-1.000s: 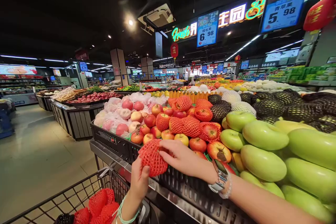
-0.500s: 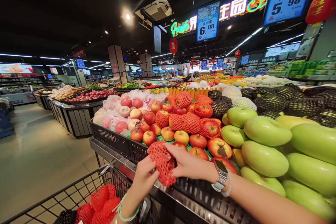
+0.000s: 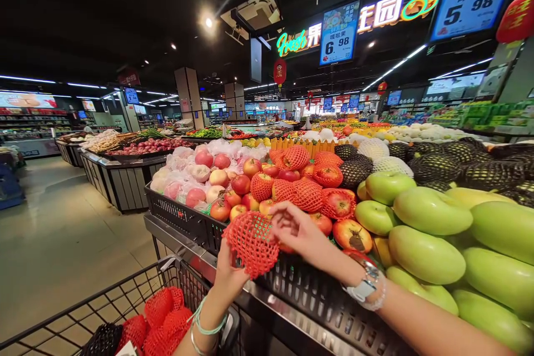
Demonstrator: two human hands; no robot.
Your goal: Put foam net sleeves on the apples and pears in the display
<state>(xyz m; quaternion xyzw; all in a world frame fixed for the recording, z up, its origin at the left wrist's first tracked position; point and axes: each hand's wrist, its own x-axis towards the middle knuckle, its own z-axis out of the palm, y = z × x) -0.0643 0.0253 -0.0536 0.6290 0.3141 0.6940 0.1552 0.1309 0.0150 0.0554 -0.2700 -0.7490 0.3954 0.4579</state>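
My left hand is closed on the lower edge of a red foam net sleeve, held up in front of the black crate rim. My right hand pinches the sleeve's upper right edge, fingers curled; a watch and bead bracelet sit on its wrist. Behind the sleeve lie red apples, some bare and some in red nets. Green apples are piled to the right.
A wire shopping cart at lower left holds netted red fruit and a black net. A steel ledge runs under the crates. Dark-netted fruit lies at back right. Other produce stands stand at left, beside the tiled aisle floor.
Both hands have lifted the red net sleeve slightly and spread it open wider. The view has shifted a little to the left.
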